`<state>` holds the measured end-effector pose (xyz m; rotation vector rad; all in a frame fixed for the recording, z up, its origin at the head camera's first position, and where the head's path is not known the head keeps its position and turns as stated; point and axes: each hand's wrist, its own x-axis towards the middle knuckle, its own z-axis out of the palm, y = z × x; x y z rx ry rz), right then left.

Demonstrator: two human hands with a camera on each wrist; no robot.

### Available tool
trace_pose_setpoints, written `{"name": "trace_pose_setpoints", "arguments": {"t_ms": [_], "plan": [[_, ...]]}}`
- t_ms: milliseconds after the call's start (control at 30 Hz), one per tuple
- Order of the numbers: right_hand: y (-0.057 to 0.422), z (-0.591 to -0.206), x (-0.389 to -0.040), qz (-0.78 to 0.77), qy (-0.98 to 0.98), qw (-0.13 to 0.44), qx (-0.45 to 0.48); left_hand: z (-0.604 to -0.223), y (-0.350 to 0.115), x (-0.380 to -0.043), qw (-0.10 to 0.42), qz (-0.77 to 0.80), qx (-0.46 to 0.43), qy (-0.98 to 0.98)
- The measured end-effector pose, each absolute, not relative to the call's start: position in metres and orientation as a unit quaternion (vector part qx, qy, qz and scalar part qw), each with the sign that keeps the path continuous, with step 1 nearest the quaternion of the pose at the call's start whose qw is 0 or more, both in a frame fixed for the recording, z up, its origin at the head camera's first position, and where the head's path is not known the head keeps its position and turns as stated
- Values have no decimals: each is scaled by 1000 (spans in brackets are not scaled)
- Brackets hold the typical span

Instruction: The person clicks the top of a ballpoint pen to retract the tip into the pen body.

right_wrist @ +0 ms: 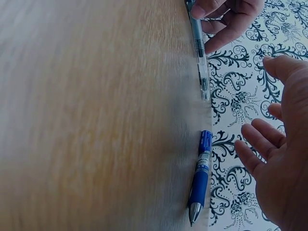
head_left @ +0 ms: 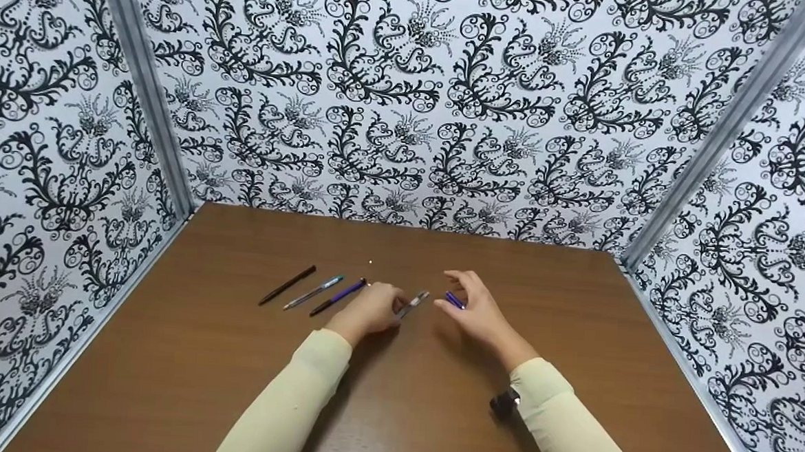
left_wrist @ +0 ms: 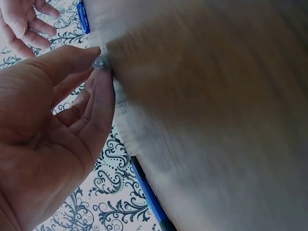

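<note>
In the head view my left hand (head_left: 370, 308) pinches a clear pen (head_left: 415, 302) near the middle of the table. The left wrist view shows the clear pen's round end (left_wrist: 101, 63) between thumb and index finger. In the right wrist view its see-through barrel (right_wrist: 201, 72) lies low along the tabletop. My right hand (head_left: 478, 316) has its fingers spread and relaxed, holding nothing. Beside that hand a blue pen (right_wrist: 199, 178) with a silver tip lies on the table, apart from the fingers. The right hand partly hides this blue pen (head_left: 454, 300) in the head view.
Left of my left hand three pens lie slanted in a row on the brown table (head_left: 392, 418): a black pen (head_left: 288, 285), a clear pen with a teal end (head_left: 313, 292) and a blue-purple pen (head_left: 339, 297). Patterned walls (head_left: 395, 101) enclose the back and sides.
</note>
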<state>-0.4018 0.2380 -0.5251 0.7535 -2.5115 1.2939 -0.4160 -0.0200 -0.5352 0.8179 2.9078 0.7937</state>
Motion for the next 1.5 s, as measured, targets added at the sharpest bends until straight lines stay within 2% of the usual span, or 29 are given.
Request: {"name": "trace_pose_setpoints", "arguments": {"t_ms": [133,267,333,500,767,1000,1500], "plan": [[238,-524,-401,442,-852,111,257,-560,-21,-437,-19,245,279,928],[238,-523,-401,442,-852,111,256,-546,-20,-424,-5,258,271,927],[238,-522,-401,441,-854,110,255,-519,-20,-402,17,274,255,927],[238,-520,-401,445,-854,106,249,-519,-24,-401,12,291,255,922],[235,-516,-405,433,-854,136,255,-511,-24,-400,1,325,253,911],[230,-511,-407,483,-833,129,237,-509,-24,-399,-12,373,251,893],[217,-500,-409,571,-778,158,210,-500,-21,-393,-42,448,240,860]]}}
